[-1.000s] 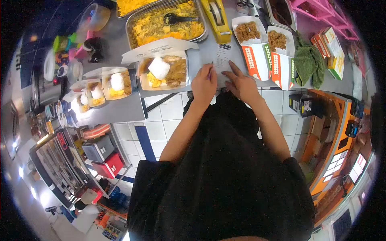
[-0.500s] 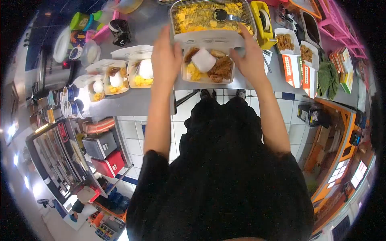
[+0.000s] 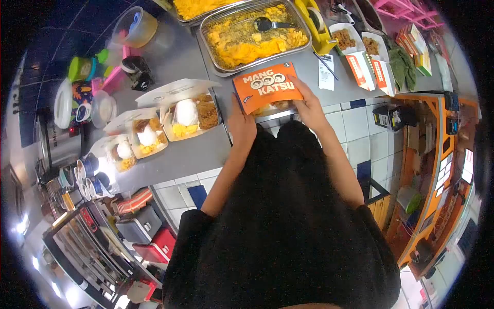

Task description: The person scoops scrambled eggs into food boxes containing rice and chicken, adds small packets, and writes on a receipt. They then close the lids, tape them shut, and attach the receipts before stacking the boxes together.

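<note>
A takeout food box (image 3: 268, 85) with an orange lid printed "MANG KATSU" sits at the counter's front edge. Its lid is folded nearly down, and a strip of food shows below the lid's front edge. My left hand (image 3: 241, 122) grips the box's left side, with some fingers hidden. On the right side, my right hand (image 3: 307, 103) curls round the box, fingers at the lid's edge. Three open boxes stand to the left: the nearest box (image 3: 167, 116), the middle box (image 3: 122, 119) and the far box (image 3: 105, 154). Each holds a white mound, yellow pieces and browned food.
Behind the box is a metal tray (image 3: 221, 64) of yellow food with a black-headed ladle (image 3: 263, 24). Rightward are a yellow tape dispenser (image 3: 321, 41), a paper slip (image 3: 325, 77), two boxes of fried pieces and a green cloth (image 3: 403, 64). A black-wrapped item (image 3: 137, 72) lies left.
The box's lid has swung from upright down over the food, showing its orange printed top. Both hands have moved from beside the raised lid to the box's sides. The camera view has turned.
</note>
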`<action>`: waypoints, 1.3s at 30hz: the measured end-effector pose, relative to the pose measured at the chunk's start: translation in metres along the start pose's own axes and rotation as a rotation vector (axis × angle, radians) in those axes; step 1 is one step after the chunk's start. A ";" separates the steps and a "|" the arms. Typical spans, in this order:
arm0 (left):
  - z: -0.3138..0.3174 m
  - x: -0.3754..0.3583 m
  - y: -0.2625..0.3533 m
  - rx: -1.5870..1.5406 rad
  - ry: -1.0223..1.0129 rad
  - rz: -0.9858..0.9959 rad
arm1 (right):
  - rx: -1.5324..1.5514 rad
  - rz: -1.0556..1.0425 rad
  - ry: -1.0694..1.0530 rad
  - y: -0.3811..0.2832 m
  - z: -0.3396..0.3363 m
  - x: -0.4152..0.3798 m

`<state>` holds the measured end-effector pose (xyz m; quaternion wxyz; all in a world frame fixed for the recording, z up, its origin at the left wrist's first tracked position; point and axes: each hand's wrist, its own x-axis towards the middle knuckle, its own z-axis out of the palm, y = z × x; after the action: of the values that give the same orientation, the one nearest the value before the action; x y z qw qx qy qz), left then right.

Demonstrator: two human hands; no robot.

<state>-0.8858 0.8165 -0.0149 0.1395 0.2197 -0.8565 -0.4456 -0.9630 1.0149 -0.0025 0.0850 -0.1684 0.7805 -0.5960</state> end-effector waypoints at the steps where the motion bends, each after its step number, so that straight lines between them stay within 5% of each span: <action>1: -0.003 0.000 0.003 -0.010 0.009 0.004 | -0.009 -0.011 -0.002 -0.004 0.000 0.000; 7: -0.021 0.001 0.029 -0.036 0.084 -0.207 | -0.041 0.183 -0.039 -0.032 -0.020 0.018; 11: 0.003 -0.008 -0.013 0.024 0.180 -0.013 | 0.029 0.168 -0.162 -0.009 -0.034 0.009; 13: 0.004 -0.004 -0.032 0.054 0.196 0.095 | 0.389 0.383 -0.280 0.008 -0.040 0.002; 15: -0.010 0.000 -0.030 -0.736 -0.070 -0.448 | 0.473 0.423 -0.362 0.005 -0.049 0.009; 16: -0.011 0.003 -0.028 -0.872 -0.024 -0.355 | 0.578 0.401 -0.317 0.005 -0.049 0.012; 22: -0.024 0.030 0.005 -0.139 -0.164 -0.330 | 0.327 0.465 -0.240 0.005 -0.044 0.032; 27: -0.015 0.028 -0.008 0.071 -0.264 -0.285 | 0.067 0.523 -0.144 -0.020 -0.038 0.048; 29: -0.016 0.027 0.034 -0.232 -0.191 -0.539 | 0.004 0.594 -0.201 -0.038 -0.051 0.056; 31: -0.012 0.027 0.032 -0.164 -0.193 -0.414 | -0.140 0.618 -0.237 -0.027 -0.055 0.060; 39: 0.003 0.014 0.031 -0.039 -0.083 -0.261 | 0.059 0.628 -0.204 0.009 -0.037 0.042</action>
<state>-0.9069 0.8267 0.0094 0.0490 0.3079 -0.8169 -0.4852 -1.0162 1.0350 0.0021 0.3469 0.0242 0.7644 -0.5430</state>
